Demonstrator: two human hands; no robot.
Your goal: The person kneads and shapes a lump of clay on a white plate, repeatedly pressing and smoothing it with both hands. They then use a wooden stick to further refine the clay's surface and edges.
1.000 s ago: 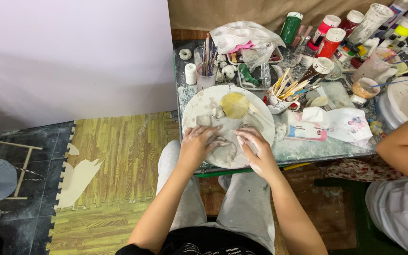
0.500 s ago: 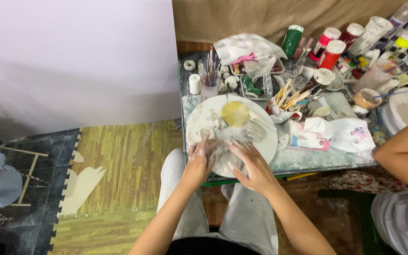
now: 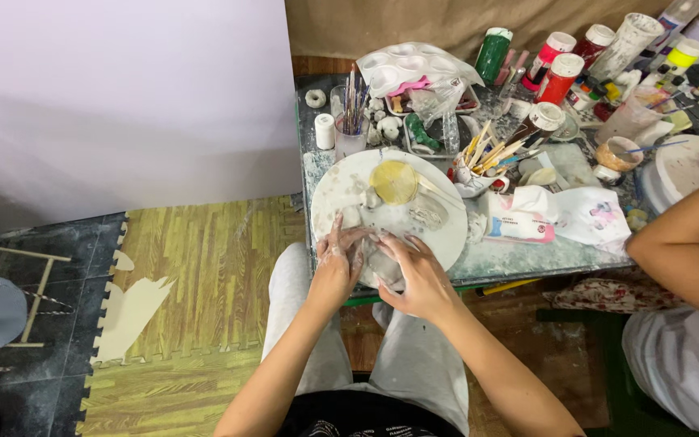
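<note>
Both hands, left hand (image 3: 335, 263) and right hand (image 3: 414, 275), are closing their grip around a grey clay lump (image 3: 380, 260) at the near edge of the round white board (image 3: 341, 182) on the worktop (image 3: 527, 259).

A single head-worn camera looks steeply down from above the seated person's lap, facing forward over the near edge of a cluttered table (image 3: 527, 259). It sits close enough that both forearms fill the lower middle, with the left hand (image 3: 337, 263) and right hand (image 3: 418, 275) near centre. The floor mats (image 3: 188, 275) fill the left, another person's arm (image 3: 681, 235) enters at the right edge.
</note>
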